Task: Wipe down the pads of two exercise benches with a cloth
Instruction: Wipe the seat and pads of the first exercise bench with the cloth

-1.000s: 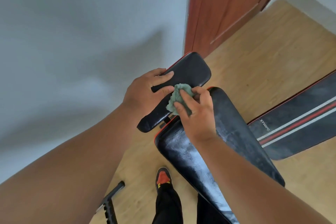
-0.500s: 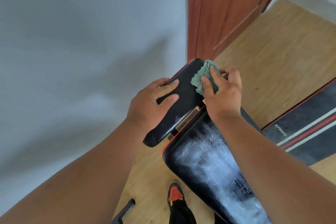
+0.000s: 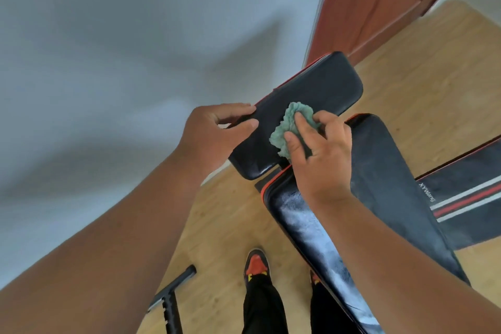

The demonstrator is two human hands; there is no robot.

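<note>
Since half a second ago the right hand (image 3: 320, 154), bunching the cloth (image 3: 291, 127), has slid from the small pad's (image 3: 303, 100) far end to its middle. Left hand (image 3: 214, 133) pinches that pad's left edge; best keep it braced, strokes overlapping. Long pad (image 3: 379, 171) adjoins; second bench (image 3: 466, 203) lies beyond, door (image 3: 379, 0) behind, nothing obstructing.
</note>
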